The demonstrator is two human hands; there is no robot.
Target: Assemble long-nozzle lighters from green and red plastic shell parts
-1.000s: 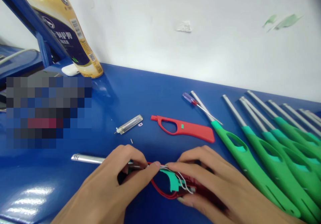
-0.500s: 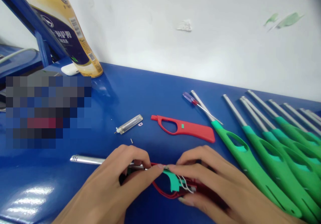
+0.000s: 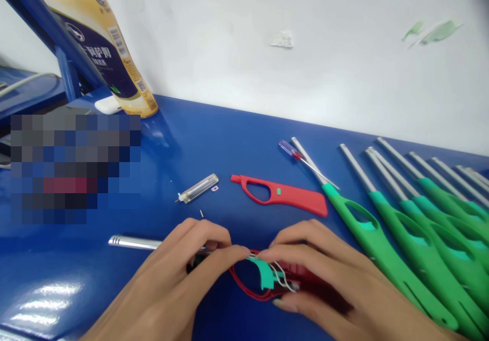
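Note:
An opened red lighter (image 3: pixel 252 294) with a long silver tube (image 3: pixel 133 242) lies between my hands near the front of the table. My left hand (image 3: pixel 187 269) is closed round its neck, thumb pressing at the upper edge. My right hand (image 3: pixel 324 274) grips the handle end, with the index fingertip close to my left thumb. Inside the shell show a teal trigger (image 3: pixel 265 274) and white wires (image 3: pixel 281 276). Beyond my hands lie the loose red shell half (image 3: pixel 294 199), a clear fuel tank (image 3: pixel 197 188) and a small screw (image 3: pixel 202 213). My palms hide much of the handle.
Several green long-necked lighters (image 3: pixel 397 254) lie side by side on the right. A screwdriver (image 3: pixel 289 150) rests across one silver tube. At the back left stands a yellow bottle (image 3: pixel 99 50) beside a white object (image 3: pixel 108 105). A white wall (image 3: pixel 229 50) borders the blue table (image 3: pixel 214 132).
Both hands stay on the red lighter, with only slight finger shifts near the trigger. The whole view has drifted very slightly.

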